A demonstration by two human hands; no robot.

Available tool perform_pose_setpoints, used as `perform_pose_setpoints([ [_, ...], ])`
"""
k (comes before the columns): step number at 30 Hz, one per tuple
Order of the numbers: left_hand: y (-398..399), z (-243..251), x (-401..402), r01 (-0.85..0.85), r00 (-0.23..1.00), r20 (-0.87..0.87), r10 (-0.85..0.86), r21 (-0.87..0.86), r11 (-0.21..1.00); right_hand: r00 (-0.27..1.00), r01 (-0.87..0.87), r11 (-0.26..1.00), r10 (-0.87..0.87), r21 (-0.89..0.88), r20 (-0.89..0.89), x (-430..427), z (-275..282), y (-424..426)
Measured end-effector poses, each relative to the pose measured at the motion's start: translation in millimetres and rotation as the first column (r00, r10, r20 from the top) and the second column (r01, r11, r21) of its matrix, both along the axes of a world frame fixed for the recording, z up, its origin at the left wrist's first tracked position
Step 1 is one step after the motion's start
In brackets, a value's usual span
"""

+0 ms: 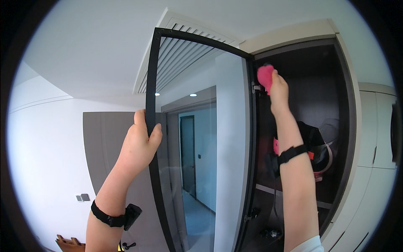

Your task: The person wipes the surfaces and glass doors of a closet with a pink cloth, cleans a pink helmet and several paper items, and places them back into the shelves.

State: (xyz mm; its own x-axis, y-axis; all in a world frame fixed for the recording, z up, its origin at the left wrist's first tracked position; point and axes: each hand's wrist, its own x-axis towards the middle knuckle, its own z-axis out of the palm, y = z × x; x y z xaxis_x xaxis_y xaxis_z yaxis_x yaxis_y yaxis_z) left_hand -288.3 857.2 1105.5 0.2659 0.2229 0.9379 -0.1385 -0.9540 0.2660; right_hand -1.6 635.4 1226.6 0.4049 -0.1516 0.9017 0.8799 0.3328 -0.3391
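With fingers and thumb around its outer upright, my left hand (141, 141) grips the black frame of a glass cabinet door (151, 94), which stands swung out on its hinges. A bright pink cloth (265, 75) is in my right hand (279, 91), raised to the top corner inside the dark cabinet (311, 100). The cloth lies close to the upper hinge (256, 88); whether it touches the hinge or the cabinet wall I cannot tell. Black bands with small devices circle both wrists.
Bags (315, 138) and other items fill a cabinet shelf (267, 189) behind my right forearm. A lower hinge (250, 217) joins the door to the cabinet. White cupboards (374, 132) stand at right. A grey room door (110, 141) and a ceiling vent (189, 47) are beyond the glass door.
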Motion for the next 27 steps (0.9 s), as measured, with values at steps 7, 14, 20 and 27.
perform_pose_setpoints([
  [7,5.9,-2.3,8.6,0.04,0.998,0.038,-0.04,0.005,0.999,0.769,0.567,0.823,-0.547,0.043,0.33,-48.8,-97.5,72.7],
  [14,11.9,0.8,-0.3,0.089,0.996,0.03,-0.089,0.018,0.996,0.376,0.886,0.456,-0.815,0.088,0.441,-33.9,-73.5,69.5],
  [20,15.9,-2.4,14.3,0.153,0.985,0.063,-0.162,0.121,0.981,0.473,0.867,0.494,-0.774,-0.068,0.421,-9.4,25.3,53.0],
  [27,17.8,0.6,11.8,0.176,0.984,0.012,-0.179,0.107,0.978,0.757,0.646,0.739,-0.589,-0.19,0.283,-16.6,31.7,32.0],
])
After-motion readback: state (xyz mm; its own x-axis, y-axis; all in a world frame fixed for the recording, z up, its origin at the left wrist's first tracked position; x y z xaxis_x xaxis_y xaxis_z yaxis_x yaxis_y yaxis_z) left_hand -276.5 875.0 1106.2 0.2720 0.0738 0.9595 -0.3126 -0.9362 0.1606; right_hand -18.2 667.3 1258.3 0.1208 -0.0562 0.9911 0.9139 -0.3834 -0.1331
